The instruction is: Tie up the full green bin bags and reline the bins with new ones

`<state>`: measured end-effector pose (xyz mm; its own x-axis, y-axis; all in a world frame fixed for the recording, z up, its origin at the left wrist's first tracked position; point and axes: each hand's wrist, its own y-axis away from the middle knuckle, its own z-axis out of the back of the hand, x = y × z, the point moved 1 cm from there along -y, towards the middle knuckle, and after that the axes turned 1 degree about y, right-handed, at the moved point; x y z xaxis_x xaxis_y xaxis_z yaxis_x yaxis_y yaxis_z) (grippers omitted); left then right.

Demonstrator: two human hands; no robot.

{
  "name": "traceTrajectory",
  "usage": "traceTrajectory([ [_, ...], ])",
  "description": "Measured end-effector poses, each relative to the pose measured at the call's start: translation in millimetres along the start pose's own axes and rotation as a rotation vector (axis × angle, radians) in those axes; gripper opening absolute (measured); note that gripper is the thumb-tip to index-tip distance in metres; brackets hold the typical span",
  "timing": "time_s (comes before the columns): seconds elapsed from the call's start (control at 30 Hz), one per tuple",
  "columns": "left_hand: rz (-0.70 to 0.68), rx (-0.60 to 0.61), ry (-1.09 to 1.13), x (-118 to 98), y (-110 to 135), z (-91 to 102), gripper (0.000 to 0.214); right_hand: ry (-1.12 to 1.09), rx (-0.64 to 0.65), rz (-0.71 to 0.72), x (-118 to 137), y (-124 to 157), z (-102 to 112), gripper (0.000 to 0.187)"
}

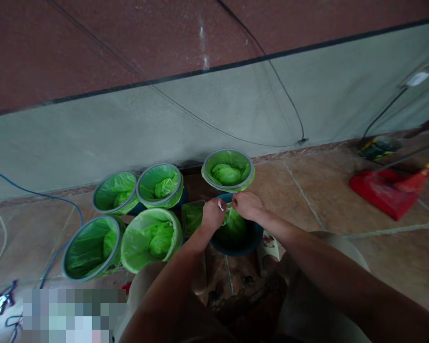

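Both hands are at the mouth of a dark blue bin on the floor between the feet. My left hand is closed on a white drawstring, with a white end showing at the fingers. My right hand pinches the drawstring close beside it. Below the hands a green plastic bag is bunched inside the bin. Just behind stands a bin with a grey rim, lined with green plastic, with a bunched green bag inside.
Several green-lined bins stand to the left, including a pale one by my knee. A square green-lined container sits between. A red dustpan lies right. Cables hang along the wall; a blue cord crosses the floor left.
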<state>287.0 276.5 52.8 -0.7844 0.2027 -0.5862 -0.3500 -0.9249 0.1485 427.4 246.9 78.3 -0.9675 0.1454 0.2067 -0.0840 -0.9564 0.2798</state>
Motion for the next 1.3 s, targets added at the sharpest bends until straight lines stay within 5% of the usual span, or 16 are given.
traceTrajectory([
  [0.17,0.048,0.074,-0.243,3.1,-0.6,6.3,0.021,0.066,-0.01,-0.073,-7.3,-0.1,0.2,0.034],
  [0.4,0.097,0.113,-0.241,5.8,0.2,6.4,0.02,0.062,0.038,-0.111,-7.9,-0.2,4.2,0.032],
  [0.5,0.054,0.099,-0.129,11.9,-0.5,3.4,0.021,0.026,0.027,-0.07,-10.4,-2.7,1.5,0.031],
  [0.67,-0.094,0.151,0.136,19.1,-0.1,-10.4,0.071,-0.039,0.019,-0.024,-11.8,-7.0,-2.1,0.028],
  [0.87,-0.059,0.28,0.173,21.9,0.9,-31.3,0.006,-0.173,0.06,0.143,-5.5,-3.8,-7.1,0.046],
  [1.03,0.092,0.256,0.457,21.3,-4.6,-32.4,0.017,-0.13,0.204,0.321,-4.0,2.1,-20.1,0.06],
  [1.2,0.329,0.235,0.93,12.4,-5.7,-18.4,0.009,-0.177,0.215,0.256,-3.4,-0.2,-17.8,0.034],
  [1.3,0.332,0.063,0.938,12.1,-9.9,-2.5,0.025,-0.299,0.162,0.2,-4.0,-4.4,-12.9,0.023],
])
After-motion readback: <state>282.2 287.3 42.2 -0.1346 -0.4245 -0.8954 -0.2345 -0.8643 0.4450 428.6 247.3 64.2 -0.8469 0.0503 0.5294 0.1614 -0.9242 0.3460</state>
